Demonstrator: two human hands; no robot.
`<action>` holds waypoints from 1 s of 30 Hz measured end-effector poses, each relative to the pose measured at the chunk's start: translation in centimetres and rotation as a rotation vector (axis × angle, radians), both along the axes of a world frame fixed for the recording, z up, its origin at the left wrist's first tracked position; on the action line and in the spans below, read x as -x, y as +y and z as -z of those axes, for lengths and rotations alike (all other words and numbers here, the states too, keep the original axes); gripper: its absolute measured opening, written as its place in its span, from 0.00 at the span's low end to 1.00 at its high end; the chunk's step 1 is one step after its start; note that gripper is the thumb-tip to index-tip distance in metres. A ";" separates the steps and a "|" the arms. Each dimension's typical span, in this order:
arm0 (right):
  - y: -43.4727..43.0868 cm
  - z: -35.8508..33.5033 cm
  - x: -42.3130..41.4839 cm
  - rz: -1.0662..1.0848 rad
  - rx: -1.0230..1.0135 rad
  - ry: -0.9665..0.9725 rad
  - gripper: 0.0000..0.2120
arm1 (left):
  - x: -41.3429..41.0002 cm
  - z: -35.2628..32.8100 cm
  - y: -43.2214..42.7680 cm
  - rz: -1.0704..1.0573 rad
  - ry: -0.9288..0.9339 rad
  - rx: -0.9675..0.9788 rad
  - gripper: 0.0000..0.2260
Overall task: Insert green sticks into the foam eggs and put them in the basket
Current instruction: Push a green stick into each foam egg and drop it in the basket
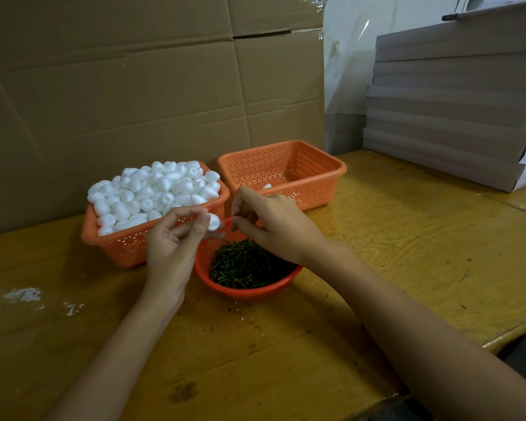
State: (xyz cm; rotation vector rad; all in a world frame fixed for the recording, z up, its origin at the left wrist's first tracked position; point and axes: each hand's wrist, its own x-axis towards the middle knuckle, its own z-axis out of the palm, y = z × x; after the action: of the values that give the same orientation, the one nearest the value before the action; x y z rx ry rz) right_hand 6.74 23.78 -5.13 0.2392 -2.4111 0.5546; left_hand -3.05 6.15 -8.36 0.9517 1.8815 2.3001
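My left hand (173, 238) pinches a white foam egg (213, 222) between thumb and fingertips, above the near rim of a round orange bowl (249, 294) full of green sticks (246, 265). My right hand (268, 223) pinches a thin green stick (234, 221) a short gap to the right of the egg. An orange basket (122, 247) heaped with foam eggs (152, 192) stands at the left. A second orange basket (325, 189) at the back right holds one egg (267, 186), partly hidden by my right hand.
A wall of brown cardboard boxes (134, 86) rises behind the baskets. A stack of flat grey cartons (456, 117) lies at the back right of the wooden table (407, 238). White foam crumbs (28, 296) lie at the left; the table's edge runs along the lower right.
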 end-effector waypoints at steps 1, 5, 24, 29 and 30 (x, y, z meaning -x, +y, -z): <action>0.0 0.0 0.0 -0.010 0.020 0.009 0.05 | -0.1 0.0 0.0 -0.001 -0.004 0.000 0.06; -0.1 0.0 0.1 -0.039 0.072 0.034 0.05 | -0.4 -0.3 -0.1 0.019 -0.011 -0.018 0.04; -0.1 0.2 0.5 -0.153 0.185 0.129 0.06 | -0.4 -0.5 -0.1 0.025 -0.041 -0.032 0.08; -0.1 0.4 0.6 -0.131 0.128 0.135 0.07 | -0.5 -0.5 0.0 0.030 -0.033 -0.035 0.09; -0.1 0.4 0.6 -0.120 0.115 0.135 0.07 | -0.5 -0.5 0.0 0.030 -0.034 -0.038 0.09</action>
State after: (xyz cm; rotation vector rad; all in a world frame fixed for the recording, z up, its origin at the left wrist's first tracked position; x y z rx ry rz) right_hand 6.12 23.67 -5.54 0.3619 -2.2372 0.7067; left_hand -2.57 6.14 -7.84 0.9325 1.8052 2.3273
